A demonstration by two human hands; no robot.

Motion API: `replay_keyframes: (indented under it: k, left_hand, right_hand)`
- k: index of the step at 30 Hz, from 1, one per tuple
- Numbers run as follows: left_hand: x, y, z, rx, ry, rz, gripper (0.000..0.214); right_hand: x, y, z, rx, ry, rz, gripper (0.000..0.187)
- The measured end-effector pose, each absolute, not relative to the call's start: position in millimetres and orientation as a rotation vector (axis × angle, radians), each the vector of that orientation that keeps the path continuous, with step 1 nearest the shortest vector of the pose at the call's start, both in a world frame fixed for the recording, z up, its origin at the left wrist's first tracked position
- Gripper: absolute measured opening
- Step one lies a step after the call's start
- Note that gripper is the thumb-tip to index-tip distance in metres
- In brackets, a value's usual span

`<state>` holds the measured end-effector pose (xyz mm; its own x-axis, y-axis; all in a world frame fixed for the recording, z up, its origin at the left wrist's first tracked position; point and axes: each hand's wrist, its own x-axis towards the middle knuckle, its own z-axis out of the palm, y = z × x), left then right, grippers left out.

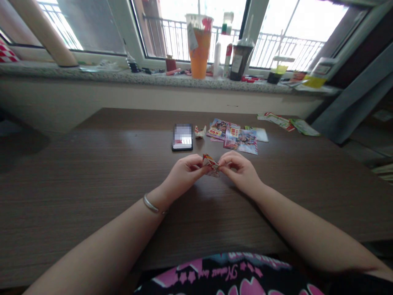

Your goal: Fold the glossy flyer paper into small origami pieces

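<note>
A small piece of folded printed paper (211, 162), white with red and orange, is held up over the table between both hands. My left hand (188, 169) pinches its left side between thumb and fingers. On the other side, my right hand (238, 169) grips the right edge the same way. Just beyond the hands lies a phone (182, 137) with its screen lit and blurred. Beside the phone sits another folded paper piece (200, 132), white and red. Colourful printed flyers (241, 139) overlap to the right of it.
The dark wooden table (92, 184) runs up to the wall below the window. More paper strips (279, 121) lie at the back right. On the stone windowsill (101, 73) stand an orange drink cup (199, 51), a dark drink cup (240, 61), bottles and small items.
</note>
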<state>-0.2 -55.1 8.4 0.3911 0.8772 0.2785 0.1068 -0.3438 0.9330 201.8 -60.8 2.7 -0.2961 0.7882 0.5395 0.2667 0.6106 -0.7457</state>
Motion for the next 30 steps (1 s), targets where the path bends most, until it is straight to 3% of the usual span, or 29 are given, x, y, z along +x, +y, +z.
replay_keyframes:
  k: [16, 30]
  left_hand:
    - [0, -59, 11, 1.94, 1.017, 1.117, 0.006]
    - [1, -60, 9, 2.051, 1.143, 1.098, 0.009]
  right_hand:
    - [201, -71, 15, -0.857, -1.926, 0.239, 0.004]
    - [201, -65, 12, -0.828, -1.998, 0.384, 0.014]
